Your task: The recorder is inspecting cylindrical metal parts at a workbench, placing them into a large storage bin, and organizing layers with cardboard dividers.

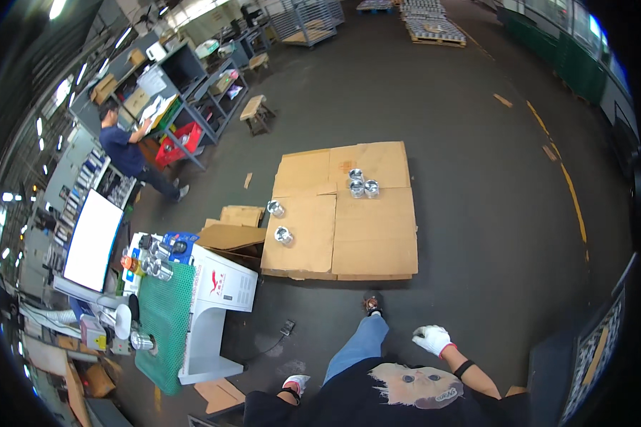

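My right hand, in a white glove with a red cuff, hangs over the floor on my right. Its fingers are loosely bent and apart, with nothing in them. At my left side, my left hand wears a white glove too; its fingers are too small and foreshortened to read. Ahead of me lies a low cardboard-covered platform. Toward its far side stand three shiny metal cylindrical parts close together. Near its left edge sit two more such parts, a farther one and a nearer one. Neither hand touches them.
On my left is a white workstation with a green mat, metal parts and a bright monitor. Folded cardboard leans beside the platform. A person works at a shelf. A cable plug lies on the floor.
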{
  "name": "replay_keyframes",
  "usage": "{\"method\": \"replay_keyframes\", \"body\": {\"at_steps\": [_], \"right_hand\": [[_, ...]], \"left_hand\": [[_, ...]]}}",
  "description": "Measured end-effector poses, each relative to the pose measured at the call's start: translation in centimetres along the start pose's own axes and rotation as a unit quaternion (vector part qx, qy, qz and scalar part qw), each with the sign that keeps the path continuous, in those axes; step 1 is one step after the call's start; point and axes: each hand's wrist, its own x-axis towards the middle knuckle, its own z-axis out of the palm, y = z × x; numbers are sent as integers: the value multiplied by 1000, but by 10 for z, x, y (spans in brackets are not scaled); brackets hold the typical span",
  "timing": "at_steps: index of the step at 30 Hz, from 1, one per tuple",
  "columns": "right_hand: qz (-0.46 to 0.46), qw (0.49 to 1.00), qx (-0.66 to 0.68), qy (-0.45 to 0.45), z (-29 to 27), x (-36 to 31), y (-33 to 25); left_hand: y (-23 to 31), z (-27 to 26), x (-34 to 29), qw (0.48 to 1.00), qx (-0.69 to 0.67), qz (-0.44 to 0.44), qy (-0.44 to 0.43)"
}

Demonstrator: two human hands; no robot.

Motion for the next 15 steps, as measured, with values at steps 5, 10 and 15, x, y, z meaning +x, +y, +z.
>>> {"method": "replay_keyframes", "body": {"at_steps": [5, 10, 15], "right_hand": [[-103, 986, -100, -86, -66, 101, -58], [-197, 954, -204, -102, -138, 212, -104], [-261, 899, -342, -85, -214, 322, -136]], "left_hand": [[37, -39, 45, 863, -486, -123, -58], [152, -175, 69, 762, -632, -50, 132], [214, -255, 79, 688, -703, 29, 175]]}}
